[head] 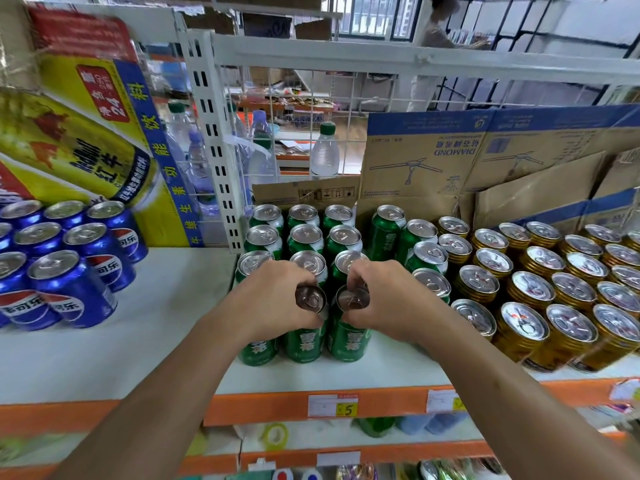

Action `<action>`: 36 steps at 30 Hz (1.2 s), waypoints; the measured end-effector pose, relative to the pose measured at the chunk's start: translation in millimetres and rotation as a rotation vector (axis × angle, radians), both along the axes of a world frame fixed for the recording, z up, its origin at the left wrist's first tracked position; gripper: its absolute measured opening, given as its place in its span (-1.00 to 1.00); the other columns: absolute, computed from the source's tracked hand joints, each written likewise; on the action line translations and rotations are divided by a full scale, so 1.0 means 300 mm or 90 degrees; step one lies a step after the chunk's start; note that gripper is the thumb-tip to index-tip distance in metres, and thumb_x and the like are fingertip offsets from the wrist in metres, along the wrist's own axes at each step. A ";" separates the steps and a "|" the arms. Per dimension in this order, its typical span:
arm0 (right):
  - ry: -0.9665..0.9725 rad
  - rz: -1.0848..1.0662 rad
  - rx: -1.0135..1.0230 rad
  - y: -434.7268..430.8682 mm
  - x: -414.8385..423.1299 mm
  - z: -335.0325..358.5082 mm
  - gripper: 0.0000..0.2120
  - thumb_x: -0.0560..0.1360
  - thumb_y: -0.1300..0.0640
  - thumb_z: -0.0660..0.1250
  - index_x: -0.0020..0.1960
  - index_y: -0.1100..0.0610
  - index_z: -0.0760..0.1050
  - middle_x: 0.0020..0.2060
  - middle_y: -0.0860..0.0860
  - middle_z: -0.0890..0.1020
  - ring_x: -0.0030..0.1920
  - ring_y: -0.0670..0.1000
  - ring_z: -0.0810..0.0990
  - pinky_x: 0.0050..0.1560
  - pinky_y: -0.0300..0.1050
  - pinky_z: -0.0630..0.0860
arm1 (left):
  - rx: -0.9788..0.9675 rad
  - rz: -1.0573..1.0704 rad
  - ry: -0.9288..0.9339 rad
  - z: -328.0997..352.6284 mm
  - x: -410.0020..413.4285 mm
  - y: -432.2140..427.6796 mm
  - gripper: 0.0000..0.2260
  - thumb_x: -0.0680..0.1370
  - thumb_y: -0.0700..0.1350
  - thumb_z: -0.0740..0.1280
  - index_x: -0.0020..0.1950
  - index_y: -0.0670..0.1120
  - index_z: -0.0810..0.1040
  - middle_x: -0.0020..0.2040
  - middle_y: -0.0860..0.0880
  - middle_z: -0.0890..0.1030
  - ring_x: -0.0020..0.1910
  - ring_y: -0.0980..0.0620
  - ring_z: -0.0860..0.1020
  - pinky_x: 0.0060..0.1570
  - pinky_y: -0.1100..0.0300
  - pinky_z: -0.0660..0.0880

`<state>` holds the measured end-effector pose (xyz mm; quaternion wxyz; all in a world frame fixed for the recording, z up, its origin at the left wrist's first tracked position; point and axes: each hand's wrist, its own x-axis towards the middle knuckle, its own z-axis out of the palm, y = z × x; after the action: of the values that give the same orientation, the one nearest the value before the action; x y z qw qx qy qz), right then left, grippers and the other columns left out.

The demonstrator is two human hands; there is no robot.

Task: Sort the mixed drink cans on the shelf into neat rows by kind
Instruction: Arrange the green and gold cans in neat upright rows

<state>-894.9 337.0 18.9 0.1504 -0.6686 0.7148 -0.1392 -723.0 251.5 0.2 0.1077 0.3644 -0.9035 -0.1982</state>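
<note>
Green cans (304,237) stand in rows at the middle of the white shelf (166,341). My left hand (273,296) grips the top of one front-row green can (306,341). Beside it, my right hand (384,299) grips the top of the neighbouring green can (348,337). More green cans (420,251) stand in a slanted line to the right. Blue cola cans (69,268) are grouped at the left. Gold cans (540,289) fill the right side in rows.
A yellow energy-drink carton (86,133) stands behind the blue cans. Cardboard boxes (485,157) rise behind the green and gold cans. A white upright post (214,140) and wire grid sit at the back. The orange shelf edge (277,407) carries price tags.
</note>
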 end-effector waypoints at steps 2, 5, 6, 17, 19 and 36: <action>-0.004 0.006 -0.007 -0.002 -0.003 -0.004 -0.73 0.39 0.05 0.48 -0.04 0.09 0.44 -0.18 0.00 0.54 -0.18 0.04 0.51 -0.19 0.01 0.50 | 0.001 0.009 0.000 0.002 0.003 0.000 -0.68 0.30 0.16 0.51 -0.09 0.01 0.64 -0.17 0.07 0.57 -0.18 0.12 0.51 -0.17 0.09 0.49; -0.009 0.008 -0.021 0.000 -0.004 -0.010 -0.70 0.39 0.02 0.49 -0.02 0.10 0.44 -0.15 -0.01 0.55 -0.15 0.03 0.51 -0.16 -0.02 0.51 | 0.012 0.016 0.000 0.007 0.006 0.001 -0.64 0.31 0.15 0.52 -0.01 -0.01 0.65 -0.10 0.04 0.59 -0.13 0.09 0.52 -0.10 0.05 0.51; -0.012 0.008 -0.025 0.002 -0.005 -0.013 -0.70 0.39 0.02 0.49 0.00 0.10 0.45 -0.13 -0.01 0.56 -0.13 0.02 0.52 -0.14 -0.01 0.53 | 0.014 0.014 -0.005 0.009 0.006 0.001 -0.63 0.31 0.15 0.51 0.01 -0.01 0.65 -0.08 0.04 0.59 -0.12 0.09 0.52 -0.09 0.05 0.51; -0.069 -0.029 0.017 0.023 -0.030 -0.054 -0.34 0.29 -0.06 0.54 0.27 0.02 0.32 0.11 0.01 0.54 0.05 0.03 0.54 0.07 0.02 0.55 | 0.011 -0.012 -0.033 0.023 0.008 0.009 -0.56 0.35 0.13 0.52 0.14 -0.05 0.64 0.02 0.01 0.58 -0.02 0.07 0.51 0.01 0.06 0.50; -0.071 -0.025 0.015 0.020 -0.032 -0.057 -0.33 0.29 -0.07 0.54 0.28 0.02 0.31 0.12 0.01 0.53 0.06 0.03 0.54 0.07 0.01 0.54 | 0.011 -0.011 -0.035 0.018 0.006 0.005 -0.54 0.35 0.12 0.52 0.17 -0.05 0.63 0.05 0.01 0.56 0.00 0.07 0.51 0.01 0.09 0.50; 0.006 -0.093 -0.077 -0.101 -0.213 0.022 -0.77 0.56 0.04 0.30 0.15 0.13 0.51 -0.04 0.01 0.60 -0.05 0.00 0.54 -0.01 -0.07 0.53 | -0.056 -0.021 -0.047 0.044 -0.222 -0.113 -0.63 0.60 0.08 0.24 0.38 0.01 0.44 0.28 -0.03 0.48 0.28 -0.04 0.43 0.22 0.00 0.41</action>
<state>-958.9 306.5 25.5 0.0960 -0.6229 0.7529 -0.1897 -789.6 217.6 13.5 0.0867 0.3516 -0.9206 -0.1465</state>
